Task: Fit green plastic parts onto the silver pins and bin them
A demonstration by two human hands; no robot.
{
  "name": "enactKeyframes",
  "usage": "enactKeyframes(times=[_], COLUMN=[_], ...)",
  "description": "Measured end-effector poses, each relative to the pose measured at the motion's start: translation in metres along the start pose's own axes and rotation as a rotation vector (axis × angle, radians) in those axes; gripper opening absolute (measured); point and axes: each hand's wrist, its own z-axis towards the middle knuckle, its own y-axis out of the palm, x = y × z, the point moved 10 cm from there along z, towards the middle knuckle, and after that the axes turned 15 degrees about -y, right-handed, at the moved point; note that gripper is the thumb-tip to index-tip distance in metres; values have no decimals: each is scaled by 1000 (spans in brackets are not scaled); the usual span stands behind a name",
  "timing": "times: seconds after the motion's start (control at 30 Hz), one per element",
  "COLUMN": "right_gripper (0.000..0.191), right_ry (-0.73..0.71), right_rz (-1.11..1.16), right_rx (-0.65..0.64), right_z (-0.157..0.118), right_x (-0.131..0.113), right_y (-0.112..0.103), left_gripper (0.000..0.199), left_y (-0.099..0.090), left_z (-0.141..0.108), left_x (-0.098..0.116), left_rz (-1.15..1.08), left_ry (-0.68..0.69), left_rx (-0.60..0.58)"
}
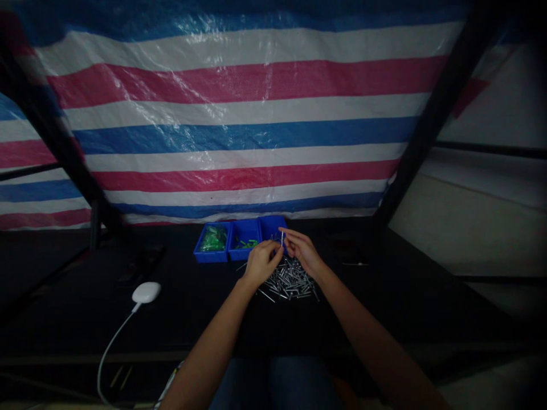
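While a striped tarp (239, 131) hangs behind the dark desk (192, 307), I reach in low: my right hand (302, 252) pinches an upright nail (282, 239) above the nail heap (290, 280), beside blue bins (209, 257); my left hand (261, 263) curls closed next to it.

Striped tarp (239, 131) hung across back, bands of red, white, blue, plastic sheen, creased. Dark metal frame posts (440, 119) slanting up both sides. Black tabletop (384, 307) running full width. White mouse (146, 292) on tabletop, left of centre, white cable (111, 339) curving down over front edge. Dark flat object (352, 257) lying far right. Pale wall (482, 228) behind right post.
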Motion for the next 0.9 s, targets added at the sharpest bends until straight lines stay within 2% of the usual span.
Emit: enactKeyframes(times=[0.63,0.9], right_gripper=[32,33], right_ry=[46,41], right_rz=[44,43], right_rx=[-50,-48], right_z=[-4,-3], right_x=[-1,-1], right_y=[11,9], left_gripper=[23,22], left_y=[-6,-15], left_z=[1,3], left_x=[-4,-9], left_rz=[10,98], left_ry=[-27,-68], left_rx=[55,127])
